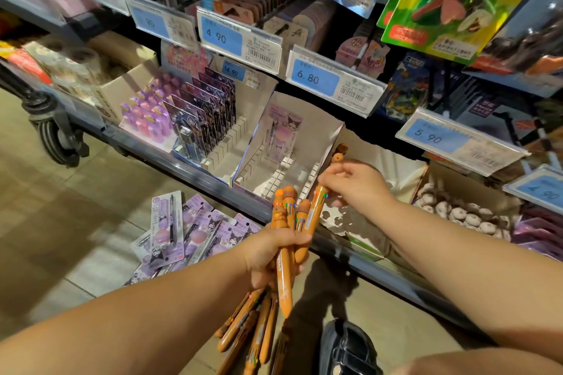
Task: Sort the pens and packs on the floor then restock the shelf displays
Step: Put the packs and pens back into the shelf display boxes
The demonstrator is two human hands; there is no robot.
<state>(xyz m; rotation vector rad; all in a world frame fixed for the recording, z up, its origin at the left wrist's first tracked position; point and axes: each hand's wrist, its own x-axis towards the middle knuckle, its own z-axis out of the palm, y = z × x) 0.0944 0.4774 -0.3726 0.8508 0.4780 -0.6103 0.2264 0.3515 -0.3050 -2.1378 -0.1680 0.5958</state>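
Head view: right grip [356, 186] pinches one orange pen [316, 208] by its top, axis tilting toward the shelf box [393, 158] just beyond; left grip [269, 253] clasps the bundle [285, 286].

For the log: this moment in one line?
left hand: grips orange pen bundle | right hand: pinches top of single pen | purple packs: on floor | loose pens: on floor

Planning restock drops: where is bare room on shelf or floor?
Free: slotted white box in front of its lone pack; floor tiles left of the purple packs. Crowded: orange pens under the left hand.
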